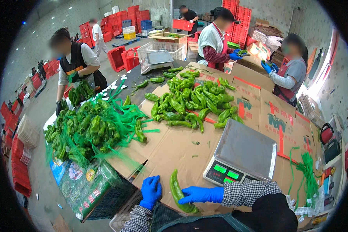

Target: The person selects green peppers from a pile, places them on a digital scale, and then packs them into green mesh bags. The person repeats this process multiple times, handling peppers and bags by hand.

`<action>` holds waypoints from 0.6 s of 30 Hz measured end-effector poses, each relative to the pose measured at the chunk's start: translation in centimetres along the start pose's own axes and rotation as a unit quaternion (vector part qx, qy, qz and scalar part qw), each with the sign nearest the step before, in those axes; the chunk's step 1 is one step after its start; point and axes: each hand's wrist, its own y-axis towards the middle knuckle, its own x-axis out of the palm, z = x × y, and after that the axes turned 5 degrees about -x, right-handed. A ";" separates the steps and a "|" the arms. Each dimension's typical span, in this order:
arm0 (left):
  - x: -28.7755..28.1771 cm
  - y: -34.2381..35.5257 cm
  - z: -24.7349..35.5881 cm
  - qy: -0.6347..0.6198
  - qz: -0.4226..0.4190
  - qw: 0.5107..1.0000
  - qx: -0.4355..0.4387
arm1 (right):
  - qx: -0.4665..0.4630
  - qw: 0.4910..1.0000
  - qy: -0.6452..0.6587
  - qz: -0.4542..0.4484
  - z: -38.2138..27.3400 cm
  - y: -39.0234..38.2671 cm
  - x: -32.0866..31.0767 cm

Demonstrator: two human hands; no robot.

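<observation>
Blue-gloved right hand [202, 195] pinches a curved green pepper [176, 187] mid-length, likely for balance, beside the half-curled, seemingly empty blue-gloved left hand [150, 190].

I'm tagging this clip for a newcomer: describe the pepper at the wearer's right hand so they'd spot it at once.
On the cardboard-covered table, find the scale with lit green displays, then look left toward the near edge. There the blue-gloved right hand touches a long, curved green pepper, apart from the heaped peppers farther back.
</observation>
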 end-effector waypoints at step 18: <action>0.3 0.3 0.1 -0.037 0.009 0.999 -0.030 | -0.015 0.967 0.216 0.137 -2.9 0.4 -2.1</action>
